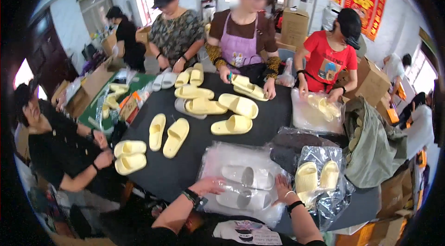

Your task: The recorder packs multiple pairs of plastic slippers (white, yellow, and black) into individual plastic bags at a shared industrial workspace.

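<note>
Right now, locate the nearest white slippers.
The white slippers lie low, right of centre in the head view, between the left hand and right hand, left of the bagged yellow pair.

lt grey slippers point(256, 178), pale yel slippers point(232, 125), blk tabletop point(197, 137), lilac apron point(237, 43), mottled dk shirt point(178, 32)

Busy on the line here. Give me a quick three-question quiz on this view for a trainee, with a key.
1. What colour is the pair of slippers between the wearer's left hand and right hand?
2. True or false: the yellow slippers in clear plastic lie to the right of the right hand.
3. The apron worn by a co-worker across the black table is: A) green, B) light purple, C) orange.

Key: 1. Pale grey. 2. True. 3. B.
</note>
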Demonstrator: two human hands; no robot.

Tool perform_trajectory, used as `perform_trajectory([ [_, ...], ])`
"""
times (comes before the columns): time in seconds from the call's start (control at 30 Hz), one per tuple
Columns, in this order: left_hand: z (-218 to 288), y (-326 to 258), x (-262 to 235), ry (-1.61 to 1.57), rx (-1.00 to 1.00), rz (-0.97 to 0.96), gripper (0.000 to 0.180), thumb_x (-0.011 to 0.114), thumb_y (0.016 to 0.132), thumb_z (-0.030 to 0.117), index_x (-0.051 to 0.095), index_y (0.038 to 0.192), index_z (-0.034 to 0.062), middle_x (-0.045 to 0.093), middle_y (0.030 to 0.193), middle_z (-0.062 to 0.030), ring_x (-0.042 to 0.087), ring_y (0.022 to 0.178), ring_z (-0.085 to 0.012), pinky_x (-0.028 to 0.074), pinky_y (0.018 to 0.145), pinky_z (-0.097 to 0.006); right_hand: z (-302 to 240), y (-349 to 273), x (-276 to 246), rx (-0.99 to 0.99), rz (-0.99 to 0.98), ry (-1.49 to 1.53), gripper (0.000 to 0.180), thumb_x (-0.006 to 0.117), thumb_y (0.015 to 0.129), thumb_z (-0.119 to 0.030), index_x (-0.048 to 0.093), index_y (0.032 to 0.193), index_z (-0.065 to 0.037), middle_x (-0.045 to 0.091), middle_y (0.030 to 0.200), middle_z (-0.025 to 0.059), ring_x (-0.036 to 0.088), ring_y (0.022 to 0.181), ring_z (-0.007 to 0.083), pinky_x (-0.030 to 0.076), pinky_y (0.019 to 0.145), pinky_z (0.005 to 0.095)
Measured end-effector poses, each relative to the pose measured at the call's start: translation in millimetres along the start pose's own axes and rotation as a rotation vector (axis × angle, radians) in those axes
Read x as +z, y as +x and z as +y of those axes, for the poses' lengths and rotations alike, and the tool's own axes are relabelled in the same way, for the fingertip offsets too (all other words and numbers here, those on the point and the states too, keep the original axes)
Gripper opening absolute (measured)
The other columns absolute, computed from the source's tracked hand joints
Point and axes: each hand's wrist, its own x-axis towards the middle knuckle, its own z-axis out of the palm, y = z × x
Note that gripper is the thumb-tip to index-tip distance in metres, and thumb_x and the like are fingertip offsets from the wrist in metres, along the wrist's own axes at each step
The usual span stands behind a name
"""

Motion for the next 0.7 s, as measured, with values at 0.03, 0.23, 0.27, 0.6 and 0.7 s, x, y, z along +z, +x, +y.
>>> perform_trajectory([
  [0.03, -6.7, 2.0, -7.1, -0.023, 0.051, -0.01, 0.051, 0.059, 0.09, 0.009, 0.041, 0.138, 0.0036, 0.057, 0.125, -0.0087, 0.064, 0.101, -0.0234, 0.054, 0.081, -0.035, -1.3, 2.6, -2.1, 0.025, -0.041, -0.019, 0.154, 0.091, 0.042, -0.049, -0.011, 0.148, -0.004, -0.007, 0.156, 0.0201, -0.006, 0.144, 0.04, 0.011, 0.114, 0.0558],
  [0.23, -12.1, 2.1, -7.3, 0.296, 0.086, 0.116, 0.045, 0.063, 0.087, 0.011, 0.052, 0.13, 0.002, 0.057, 0.124, -0.0094, 0.065, 0.093, -0.0194, 0.053, 0.082, -0.029, -9.4, -5.2, -11.1, 0.027, 0.003, -0.03, 0.148, 0.09, 0.046, -0.048, -0.007, 0.149, -0.004, -0.007, 0.157, 0.0171, -0.004, 0.144, 0.0396, 0.014, 0.113, 0.0579],
  [0.27, -10.9, -2.9, -5.9, 0.544, 0.197, 0.123, 0.045, 0.065, 0.085, 0.018, 0.056, 0.128, 0.0058, 0.058, 0.122, -0.0124, 0.062, 0.1, -0.0235, 0.051, 0.085, -0.034, -9.3, -5.4, -8.3, 0.029, -0.007, -0.027, 0.148, 0.09, 0.046, -0.048, -0.007, 0.149, -0.005, -0.007, 0.157, 0.0164, -0.004, 0.144, 0.0394, 0.014, 0.113, 0.0579],
  [0.6, 8.6, 0.6, -0.6, 1.662, 0.721, 0.075, 0.073, 0.066, 0.078, 0.052, 0.044, 0.14, 0.0218, 0.044, 0.139, -0.0136, 0.043, 0.125, -0.0347, 0.032, 0.105, -0.045, -8.9, 4.2, 3.0, 0.003, 0.079, -0.007, 0.144, 0.09, 0.044, -0.044, 0.0, 0.149, -0.003, 0.001, 0.156, 0.0204, 0.006, 0.143, 0.0423, 0.02, 0.111, 0.0582],
  [0.7, 15.3, 13.1, -4.4, 1.653, 0.838, 0.074, 0.077, 0.063, 0.079, 0.052, 0.035, 0.145, 0.0225, 0.04, 0.144, -0.0115, 0.039, 0.131, -0.0329, 0.031, 0.107, -0.046, -1.0, 2.5, 11.9, -0.006, 0.108, -0.035, 0.144, 0.09, 0.045, -0.047, 0.001, 0.149, -0.002, 0.002, 0.156, 0.0212, 0.007, 0.143, 0.0442, 0.02, 0.11, 0.0607],
])
